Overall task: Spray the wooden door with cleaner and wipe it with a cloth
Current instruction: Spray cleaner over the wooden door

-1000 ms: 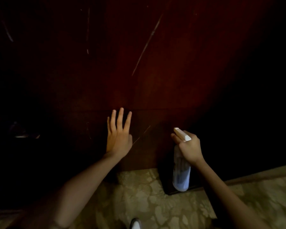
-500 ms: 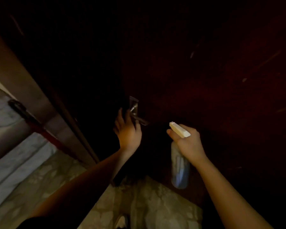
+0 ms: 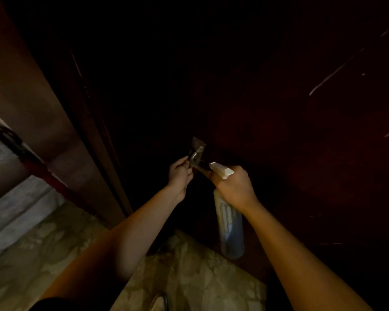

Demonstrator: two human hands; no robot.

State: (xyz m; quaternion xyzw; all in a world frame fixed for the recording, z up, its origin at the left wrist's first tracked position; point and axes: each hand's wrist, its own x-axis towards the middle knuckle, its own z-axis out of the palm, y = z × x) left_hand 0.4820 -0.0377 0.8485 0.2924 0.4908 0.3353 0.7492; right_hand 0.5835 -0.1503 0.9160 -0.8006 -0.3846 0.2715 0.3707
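One door handle (image 3: 196,156) on the one dark wooden door (image 3: 290,135): my left hand (image 3: 179,176) curls its fingers round it, my right hand (image 3: 234,187) just right of it grips one spray bottle (image 3: 231,227) (nozzle beside the handle, body hanging below).

Both my arms reach forward, forearms bare. My left hand (image 3: 179,176) is raised, fingers curled round the door handle (image 3: 194,157). My right hand (image 3: 234,185) is just beside it, fist wrapped round the spray bottle (image 3: 230,225) neck, bottle hanging below my wrist.
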